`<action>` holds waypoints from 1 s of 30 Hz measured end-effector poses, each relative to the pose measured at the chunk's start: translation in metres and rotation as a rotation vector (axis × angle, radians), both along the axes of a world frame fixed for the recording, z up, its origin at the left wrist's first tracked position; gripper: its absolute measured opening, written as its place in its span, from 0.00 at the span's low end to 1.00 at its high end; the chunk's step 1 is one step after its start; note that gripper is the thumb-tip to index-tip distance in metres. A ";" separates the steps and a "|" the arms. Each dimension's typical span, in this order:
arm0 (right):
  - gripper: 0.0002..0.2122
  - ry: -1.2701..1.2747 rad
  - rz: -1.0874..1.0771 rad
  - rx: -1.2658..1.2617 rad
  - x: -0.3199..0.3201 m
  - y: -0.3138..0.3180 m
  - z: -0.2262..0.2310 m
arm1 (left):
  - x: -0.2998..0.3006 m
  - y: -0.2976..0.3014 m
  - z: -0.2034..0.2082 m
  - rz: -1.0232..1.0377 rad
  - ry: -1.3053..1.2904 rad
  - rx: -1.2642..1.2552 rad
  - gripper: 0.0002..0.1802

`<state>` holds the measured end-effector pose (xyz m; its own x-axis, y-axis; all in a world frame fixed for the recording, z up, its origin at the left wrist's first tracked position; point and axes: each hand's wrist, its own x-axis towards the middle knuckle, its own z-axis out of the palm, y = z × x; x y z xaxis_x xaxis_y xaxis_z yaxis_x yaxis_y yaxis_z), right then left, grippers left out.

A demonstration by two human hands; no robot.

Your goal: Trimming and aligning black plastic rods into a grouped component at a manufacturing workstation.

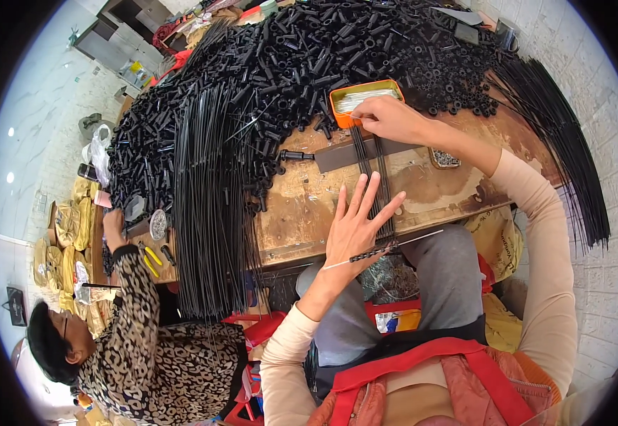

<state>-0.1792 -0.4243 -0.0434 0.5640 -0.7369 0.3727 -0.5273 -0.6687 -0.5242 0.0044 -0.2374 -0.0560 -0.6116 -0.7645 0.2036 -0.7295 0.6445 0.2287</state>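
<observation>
My left hand (355,238) is spread over the near edge of the wooden bench (436,188), fingers extended and apart beside a row of thin black rods (383,181). A thin pale stick with a dark twisted middle (374,253) crosses in front of its wrist. My right hand (397,119) reaches across to an orange-rimmed box (341,119) of thin white sticks (370,98). Its fingertips are pinched together at the box's near edge, by the far ends of the rods. Whatever they hold is too small to make out.
Black tubular parts (302,53) are heaped across the far bench. Bundles of long black rods hang at left (213,199) and right (564,142). A flat dark bar (337,157) and a small tray of metal bits (444,159) lie nearby. A co-worker (149,369) sits at left.
</observation>
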 end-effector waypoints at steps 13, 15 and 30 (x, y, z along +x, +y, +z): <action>0.10 0.140 0.017 -0.261 -0.015 0.011 0.004 | -0.001 0.000 -0.003 0.018 -0.040 -0.066 0.51; 0.10 0.152 -0.027 -0.278 -0.024 0.012 0.003 | 0.001 0.000 -0.001 0.017 -0.029 -0.048 0.51; 0.09 0.184 -0.084 -0.347 -0.044 0.029 0.003 | 0.003 0.001 -0.003 -0.028 0.061 0.027 0.49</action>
